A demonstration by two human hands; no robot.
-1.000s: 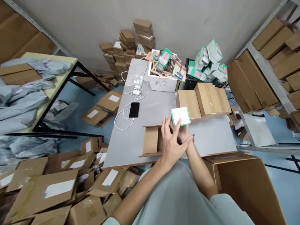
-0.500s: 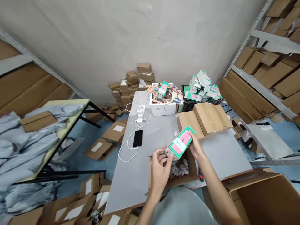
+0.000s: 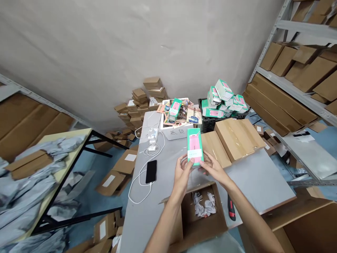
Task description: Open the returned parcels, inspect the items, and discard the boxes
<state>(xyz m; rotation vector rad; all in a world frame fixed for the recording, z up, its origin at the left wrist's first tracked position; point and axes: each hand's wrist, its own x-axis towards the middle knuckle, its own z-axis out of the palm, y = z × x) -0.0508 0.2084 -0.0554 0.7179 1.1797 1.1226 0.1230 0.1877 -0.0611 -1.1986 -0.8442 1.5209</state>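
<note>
Head view: left hand (image 3: pixel 182 171) and right hand (image 3: pixel 213 168) both grip green box (image 3: pixel 195 147), upright above open carton (image 3: pixel 200 214); inspection step, next needs steady hold

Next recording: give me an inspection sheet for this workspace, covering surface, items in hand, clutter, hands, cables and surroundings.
Surface: grey table, partly bare.
Items in hand: green and pink box held upright over an open cardboard box with crumpled paper inside.
Clutter: two closed cartons, white bin of packets, black crate heaped with green boxes, red-handled cutter.
Hands: left hand and right hand both grip the box's lower end.
Cables: white cable runs from a black phone to chargers.
Surroundings: shelving with cartons, side table with grey mailers, boxes on the floor.
</note>
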